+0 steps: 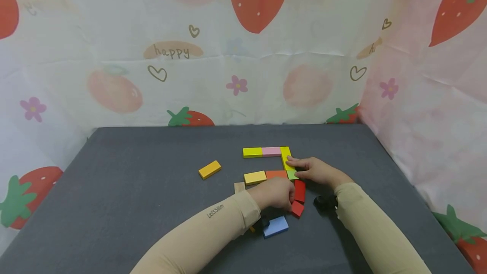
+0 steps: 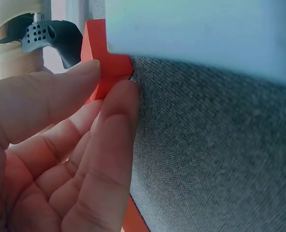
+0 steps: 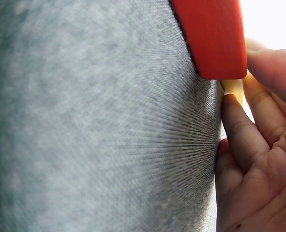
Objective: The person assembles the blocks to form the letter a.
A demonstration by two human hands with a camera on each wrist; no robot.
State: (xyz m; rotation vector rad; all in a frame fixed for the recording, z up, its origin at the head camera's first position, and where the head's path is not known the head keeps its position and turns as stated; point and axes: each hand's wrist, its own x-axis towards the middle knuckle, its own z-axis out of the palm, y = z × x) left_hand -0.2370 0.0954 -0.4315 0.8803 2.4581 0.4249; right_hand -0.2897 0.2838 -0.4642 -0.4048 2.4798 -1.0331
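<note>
In the head view my left hand [image 1: 274,193] reaches across the layout with curled fingers and pinches a red block [image 2: 94,46] between thumb and index finger. That lower red block [image 1: 297,209] lies slightly turned, against another red block [image 1: 299,190]. My right hand [image 1: 317,171] has its fingers extended at the long yellow block [image 1: 286,159], its thumb by a light green block [image 1: 292,175]. An orange-red block [image 1: 276,174] and a pale yellow block [image 1: 255,177] run left from the green one. A pink block [image 1: 271,152] and a yellow block [image 1: 252,152] form the top row.
A blue block [image 1: 276,226] lies below my left hand. An orange-yellow block [image 1: 209,169] sits apart at the left. One wooden block [image 1: 239,187] is partly hidden by the left sleeve. The grey tabletop [image 1: 152,172] meets a strawberry-print cloth [image 1: 236,62] behind.
</note>
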